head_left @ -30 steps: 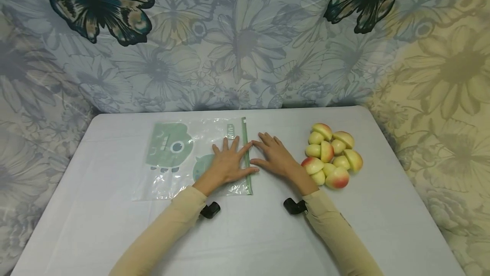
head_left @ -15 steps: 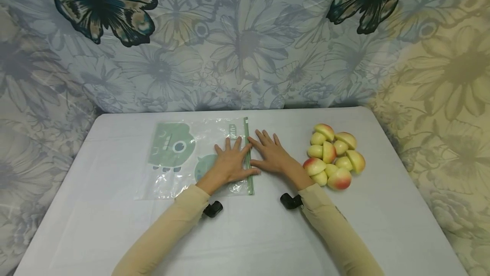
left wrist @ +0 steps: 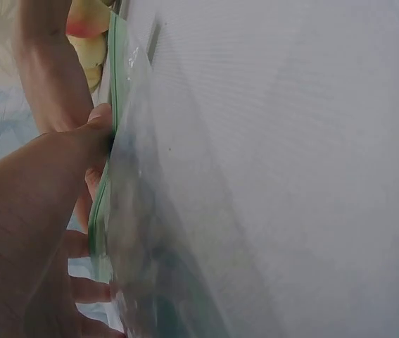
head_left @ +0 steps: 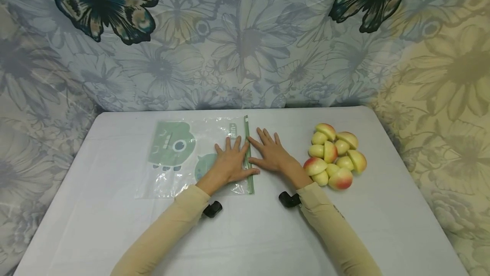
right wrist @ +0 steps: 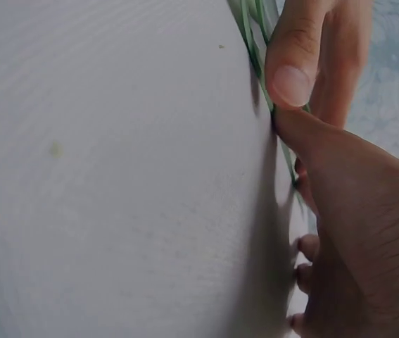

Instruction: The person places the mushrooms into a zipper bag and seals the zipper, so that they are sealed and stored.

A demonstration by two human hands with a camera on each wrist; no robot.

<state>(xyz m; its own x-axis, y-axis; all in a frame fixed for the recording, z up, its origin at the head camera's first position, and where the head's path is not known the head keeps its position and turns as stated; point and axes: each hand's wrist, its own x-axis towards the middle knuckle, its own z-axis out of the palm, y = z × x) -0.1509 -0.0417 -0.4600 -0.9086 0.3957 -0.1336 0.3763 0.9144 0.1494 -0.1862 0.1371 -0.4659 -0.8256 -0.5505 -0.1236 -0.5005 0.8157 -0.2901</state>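
Note:
A clear plastic zip bag (head_left: 203, 133) with green cartoon prints lies flat on the table, its green zip edge (head_left: 246, 126) facing right. My left hand (head_left: 231, 164) rests on it with fingers spread and the thumb across the zip edge. Just right of that edge, my right hand (head_left: 274, 155) lies on the table, also spread. Its thumb and index finger reach the green edge. From the right wrist, the right thumb (right wrist: 312, 137) touches the green strips (right wrist: 247, 42) close by the left thumb (right wrist: 290, 84). Neither hand grips anything. The left wrist view shows the clear film (left wrist: 164, 232) blurred.
Several cut pieces of fruit (head_left: 340, 178), apple-like with yellow-green and red skin, lie in a cluster right of my right hand. A white cloth covers the table (head_left: 245, 242). Behind it hangs a butterfly-and-flower patterned cloth (head_left: 245, 55).
My right hand has shifted slightly left and forward, its fingers spreading wider beside the zip edge. My left hand stays on the bag. The whole view has drifted a little.

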